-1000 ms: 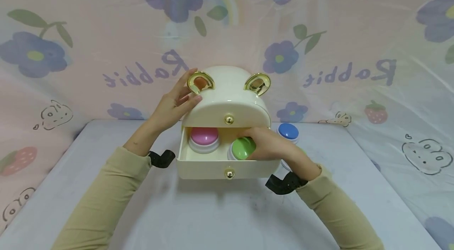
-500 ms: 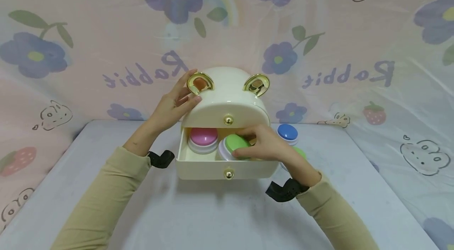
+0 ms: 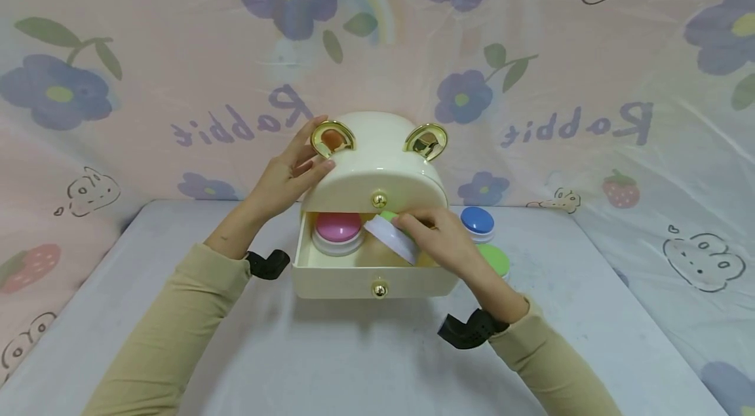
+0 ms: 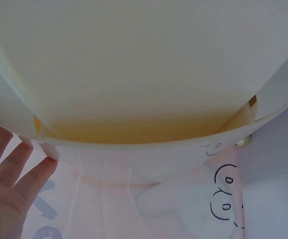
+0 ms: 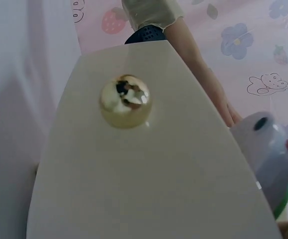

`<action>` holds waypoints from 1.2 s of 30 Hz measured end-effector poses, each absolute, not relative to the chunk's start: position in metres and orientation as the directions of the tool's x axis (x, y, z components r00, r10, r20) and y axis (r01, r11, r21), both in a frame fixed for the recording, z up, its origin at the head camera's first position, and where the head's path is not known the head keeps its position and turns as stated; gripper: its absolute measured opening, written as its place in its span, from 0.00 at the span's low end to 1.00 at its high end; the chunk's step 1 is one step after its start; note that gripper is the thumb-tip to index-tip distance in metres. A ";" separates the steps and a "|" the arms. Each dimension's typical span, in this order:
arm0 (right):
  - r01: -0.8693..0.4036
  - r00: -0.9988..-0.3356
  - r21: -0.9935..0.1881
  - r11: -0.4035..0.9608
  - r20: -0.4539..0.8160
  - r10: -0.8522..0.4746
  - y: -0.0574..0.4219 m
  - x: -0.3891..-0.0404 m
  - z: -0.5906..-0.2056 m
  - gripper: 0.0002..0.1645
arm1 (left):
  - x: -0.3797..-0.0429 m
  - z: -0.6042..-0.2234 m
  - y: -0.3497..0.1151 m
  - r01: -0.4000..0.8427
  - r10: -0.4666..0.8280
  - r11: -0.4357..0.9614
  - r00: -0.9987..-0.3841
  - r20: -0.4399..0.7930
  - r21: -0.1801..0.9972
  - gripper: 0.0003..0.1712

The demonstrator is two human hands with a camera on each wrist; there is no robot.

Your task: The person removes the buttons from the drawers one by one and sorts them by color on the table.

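Note:
A cream storage box with gold ears has its lower drawer pulled out. My left hand rests against the box's left side by the gold ear; the left wrist view shows its extended fingertips touching the box. Above the drawer's right part, my right hand pinches a white round push button with a green top. That button is tilted on edge, its white base facing left and down. A pink-topped button sits upright in the drawer's left part. My right fingertips are partly hidden.
On the white table, right of the box, stand a blue-topped button and another green-topped button, partly hidden by my right arm. A patterned cloth hangs behind. The upper drawer is closed.
My right hand has lifted and tipped the green-topped button from the drawer floor, so its base now shows. The other green-topped button on the table is less covered. My left hand stays put.

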State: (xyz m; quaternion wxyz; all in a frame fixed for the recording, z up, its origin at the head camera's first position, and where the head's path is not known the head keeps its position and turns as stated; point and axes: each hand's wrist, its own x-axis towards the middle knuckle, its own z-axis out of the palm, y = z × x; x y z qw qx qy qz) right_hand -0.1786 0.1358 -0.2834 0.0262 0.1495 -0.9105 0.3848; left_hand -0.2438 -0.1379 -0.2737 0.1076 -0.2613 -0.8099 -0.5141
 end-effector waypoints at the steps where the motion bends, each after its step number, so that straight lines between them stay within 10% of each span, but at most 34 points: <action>1: -0.294 -0.953 -0.704 0.646 0.168 -0.251 0.136 -0.179 -0.284 0.17 | -0.244 -0.274 -0.138 0.534 0.313 0.337 -0.840 0.443 0.775 0.39; 36: -0.686 -0.700 -0.716 0.134 0.598 -0.390 0.171 -0.166 -0.301 0.37 | -0.243 -0.273 -0.137 0.524 0.313 0.334 -0.846 0.432 0.784 0.40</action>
